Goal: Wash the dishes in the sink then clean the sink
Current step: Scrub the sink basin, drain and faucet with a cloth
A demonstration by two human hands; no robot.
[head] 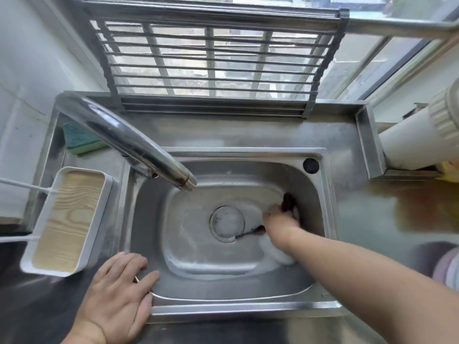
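Note:
The steel sink (pixel 223 291) has soapy foam on its floor and a round drain strainer (pixel 227 223) in the middle. My right hand (pixel 279 220) reaches down to the sink's right side and grips a dark, blurred object (pixel 289 201), pressing it against the right wall. A thin dark handle (pixel 249 232) pokes out from under the hand toward the drain. A white foamy item (pixel 277 252) lies under my forearm. My left hand (pixel 119 291) rests flat, fingers spread, on the sink's front left rim. The tap spout (pixel 139 145) hangs over the basin.
A green and yellow sponge (pixel 77 140) lies at the back left behind the tap. A white tray with a wooden base (pixel 67 219) sits left of the sink. A folding drying rack (pixel 211 63) leans against the window. A white cylinder (pixel 419 137) stands at the right.

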